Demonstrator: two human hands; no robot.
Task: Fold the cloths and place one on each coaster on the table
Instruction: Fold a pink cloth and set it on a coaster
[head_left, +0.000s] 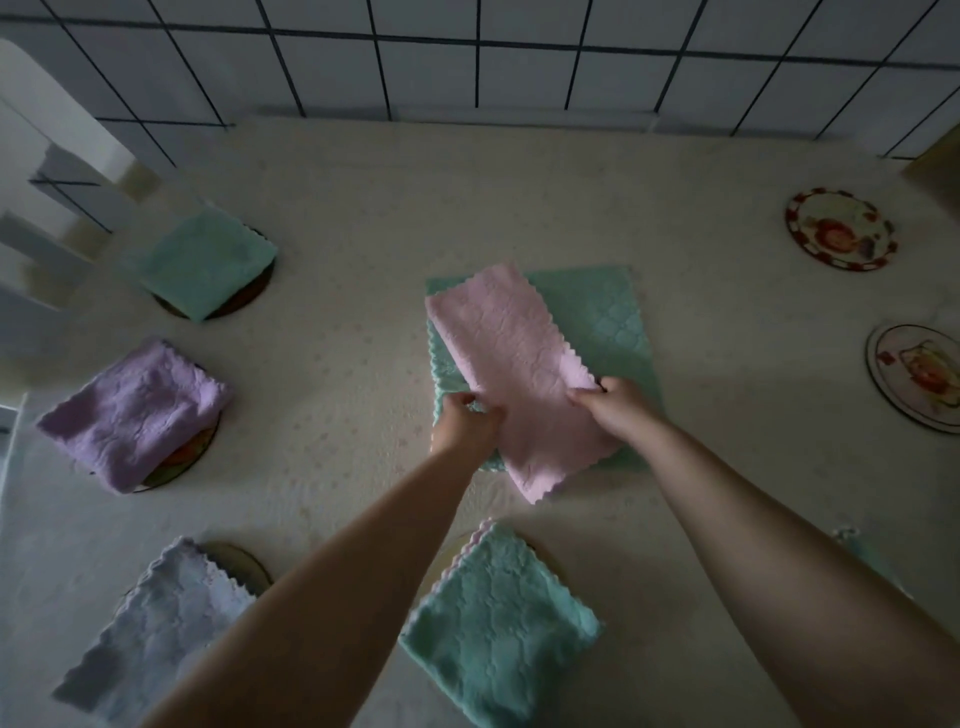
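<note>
Both hands pinch the pink cloth (506, 364) at its near edges: left hand (464, 422) on the left side, right hand (613, 410) on the right. It's half-folded, lying on a flat green cloth (608, 317) mid-table. Likely soft, light, floppy, so hold the corners and keep the edges aligned. Two coasters (840, 228) on the right are bare.

Bare tabletop (337, 364) lies open between the middle cloths and the left row of cloth-topped coasters. On the right, two uncovered coasters (840, 228) (917, 376) have bare cloth-free table around them. The tiled wall (519, 62) closes the far edge.
</note>
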